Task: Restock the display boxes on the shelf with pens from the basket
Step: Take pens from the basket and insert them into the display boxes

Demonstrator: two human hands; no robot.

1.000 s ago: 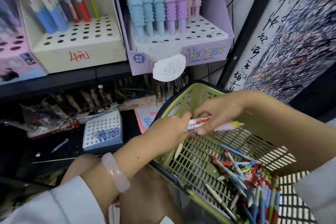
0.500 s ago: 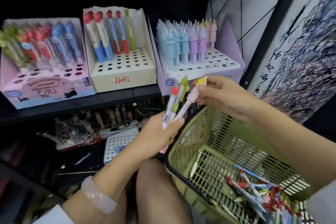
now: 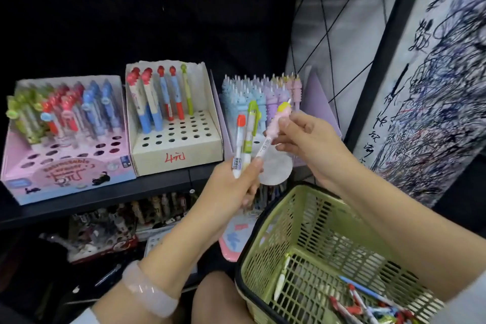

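Note:
My left hand [image 3: 231, 187] grips the lower ends of three pens, which stand upright: a red-capped pen [image 3: 239, 139], a green-capped pen [image 3: 249, 129] and a pink pen with a yellow top [image 3: 273, 129]. My right hand [image 3: 307, 139] pinches the upper part of the pink pen. Both hands hover in front of the purple display box [image 3: 318, 92] full of blue and purple pens. The cream display box [image 3: 181, 150], marked in red, has many free holes. The green basket [image 3: 310, 218] sits at lower right with several pens [image 3: 368, 305] in it.
A pink display box [image 3: 65, 168] with several pens stands at the left of the black shelf [image 3: 105, 197]. Below the shelf lie more pen boxes and packets. A scribbled test paper [image 3: 434, 87] hangs at the right. My knee [image 3: 218, 297] is beside the basket.
Both hands rose out of the basket with the three pens and brought them upright before the shelf. The view tilted up and now takes in all three display boxes.

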